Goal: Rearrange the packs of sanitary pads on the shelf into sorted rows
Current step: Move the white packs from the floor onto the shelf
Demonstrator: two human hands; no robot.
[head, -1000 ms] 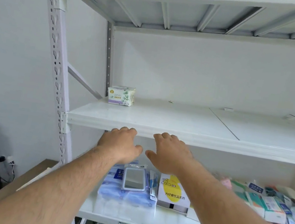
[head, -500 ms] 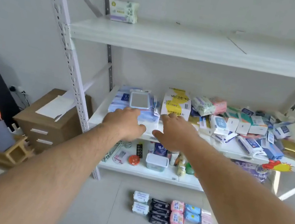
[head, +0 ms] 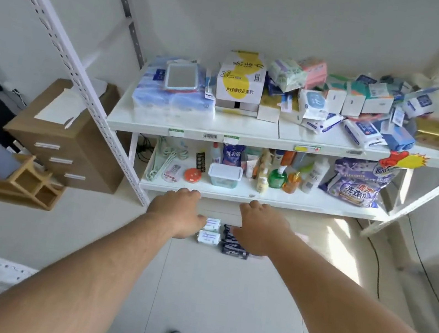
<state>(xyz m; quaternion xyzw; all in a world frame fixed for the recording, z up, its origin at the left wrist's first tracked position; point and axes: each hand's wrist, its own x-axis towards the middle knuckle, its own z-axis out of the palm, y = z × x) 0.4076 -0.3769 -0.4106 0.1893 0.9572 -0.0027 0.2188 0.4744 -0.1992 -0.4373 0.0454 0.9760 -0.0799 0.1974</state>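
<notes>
L hand [head: 177, 211] & R hand [head: 262, 227] fingers relaxed, empty | floor packs [head: 209, 237] below/betw. hands, untouched

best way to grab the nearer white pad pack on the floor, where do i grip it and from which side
Take the nearer white pack across its short width, thumb on the near long edge and fingers on the far one, coming straight down from above. It lies flat on the floor with its broad face up. The left hand hangs open right beside it; the dark packs sit close on its right, so a side approach looks cramped.
</notes>
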